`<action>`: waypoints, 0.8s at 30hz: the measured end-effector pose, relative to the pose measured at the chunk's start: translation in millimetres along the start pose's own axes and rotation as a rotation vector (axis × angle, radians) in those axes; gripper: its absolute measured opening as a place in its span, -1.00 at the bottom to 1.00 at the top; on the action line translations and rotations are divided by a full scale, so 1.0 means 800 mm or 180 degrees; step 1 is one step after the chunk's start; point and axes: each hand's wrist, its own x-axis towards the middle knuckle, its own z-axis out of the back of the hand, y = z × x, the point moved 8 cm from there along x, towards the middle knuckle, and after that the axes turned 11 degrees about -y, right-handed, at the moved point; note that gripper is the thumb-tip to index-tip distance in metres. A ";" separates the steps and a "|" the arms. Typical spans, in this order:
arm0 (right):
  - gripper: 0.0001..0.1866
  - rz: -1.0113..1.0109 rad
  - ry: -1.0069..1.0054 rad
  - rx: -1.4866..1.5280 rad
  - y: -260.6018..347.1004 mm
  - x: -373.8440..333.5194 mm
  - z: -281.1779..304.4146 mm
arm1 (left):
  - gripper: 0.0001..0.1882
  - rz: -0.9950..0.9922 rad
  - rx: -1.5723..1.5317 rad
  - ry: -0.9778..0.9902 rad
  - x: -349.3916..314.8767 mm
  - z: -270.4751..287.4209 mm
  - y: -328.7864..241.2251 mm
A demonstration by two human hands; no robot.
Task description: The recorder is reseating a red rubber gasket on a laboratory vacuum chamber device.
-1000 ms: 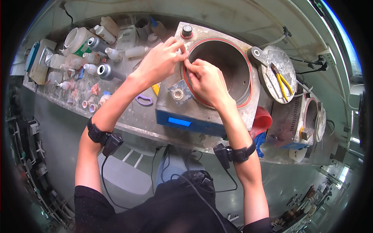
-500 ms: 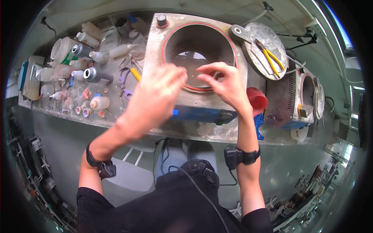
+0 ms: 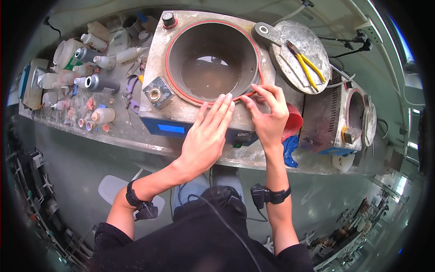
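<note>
In front of me stands a metal box machine with a round, deep chamber in its top. A red sealing ring runs round the chamber's mouth. My left hand lies flat, fingers stretched out, its fingertips at the near edge of the ring. At the near right of the mouth, my right hand pinches a stretch of the ring between thumb and fingers. That stretch looks slightly raised from its seat. Inside the chamber, the floor is brownish and shiny with small specks.
Right of the chamber, a round lid carries yellow-handled pliers. A red cup and crumpled blue material sit beside my right hand. Farther right is a second machine. Several bottles and purple-handled scissors crowd the left bench.
My left hand has come down from above the chamber to its near rim and flattened. My right hand has lowered to the rim and taken hold of the sealing ring. The view has shifted slightly.
</note>
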 end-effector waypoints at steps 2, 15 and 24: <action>-0.54 -0.0066 -0.0062 -0.0019 -0.004 0.006 0.002 | -0.08 0.0025 -0.0079 -0.0084 0.007 -0.006 -0.005; -0.35 0.0076 -0.0365 -0.0464 -0.019 0.012 0.009 | -0.07 0.0215 -0.0092 -0.0167 0.032 -0.026 -0.025; -0.52 -0.0410 -0.0487 -0.0421 -0.024 0.004 0.004 | -0.07 0.0508 0.0173 -0.0054 0.041 -0.035 -0.032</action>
